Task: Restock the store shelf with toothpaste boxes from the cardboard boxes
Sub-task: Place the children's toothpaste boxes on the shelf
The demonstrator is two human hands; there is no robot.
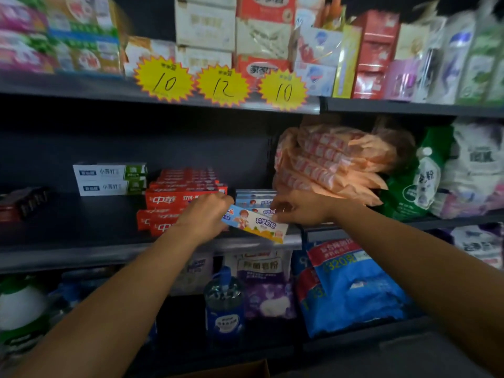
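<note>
Cardboard (231,371) is glimpsed at the bottom edge. Between both hands a kids' box (256,223) is held tilted over the shelf (81,252) lip: the left hand (203,214) curled on its left end, the right hand (298,210) pinching its top. It should be levelled, then slid onto the blue stack (255,199) beside the red boxes (174,200).

Middle shelf (81,249): white boxes (109,179) left, behind; red boxes (180,197) centre; children's toothpaste stack (255,199) right; sachet bundle (332,165) farther right.
</note>
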